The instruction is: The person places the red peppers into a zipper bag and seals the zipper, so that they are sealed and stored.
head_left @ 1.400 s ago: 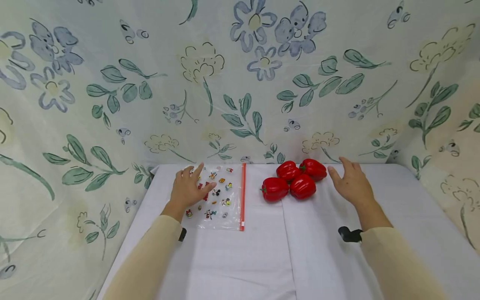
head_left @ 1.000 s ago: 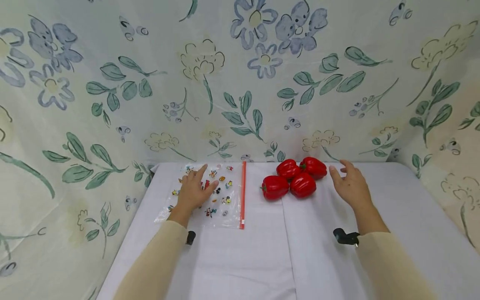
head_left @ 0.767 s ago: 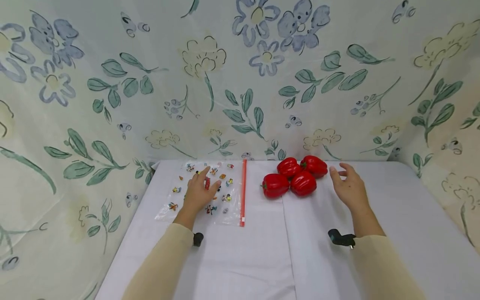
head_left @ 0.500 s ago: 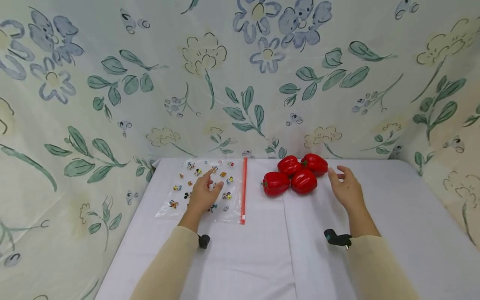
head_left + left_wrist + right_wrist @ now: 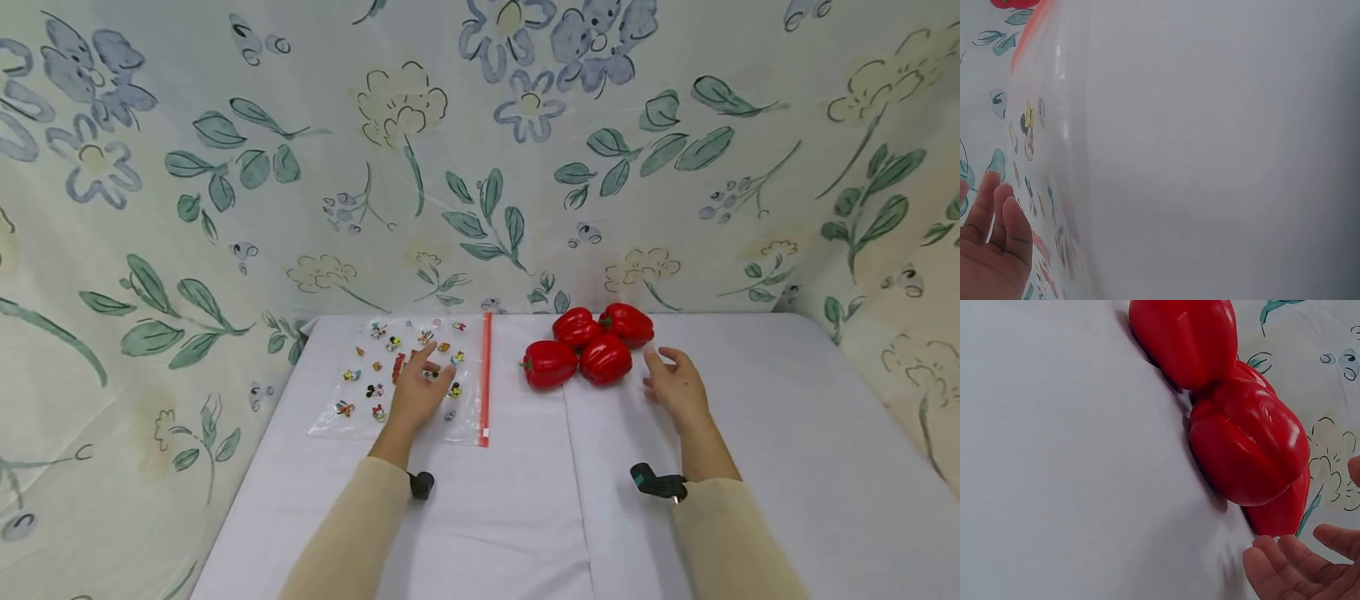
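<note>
A clear zip bag (image 5: 468,425) printed with small cartoon figures lies flat at the back left of the white table, its red slider edge to the right. Over it hovers my left hand (image 5: 417,395), fingers relaxed and holding nothing; the left wrist view shows its fingers (image 5: 1017,231) beside the bag. Several red bell peppers sit clustered to the right of the bag, among them a front-left pepper (image 5: 550,364) and a front-right pepper (image 5: 606,359). My right hand (image 5: 678,386) is just right of the cluster, fingers loosely bent, its fingertips close to the peppers in the right wrist view.
White cloth (image 5: 510,525) covers the table, with a crease running toward the front. A flower-printed curtain (image 5: 480,167) stands right behind the table's back edge and along both sides. Each wrist carries a small black camera, such as the right camera (image 5: 656,482).
My left hand has moved rightward across the bag, uncovering its left part. My right hand has drifted left and slightly down toward the peppers. Bag and peppers stay in place.
</note>
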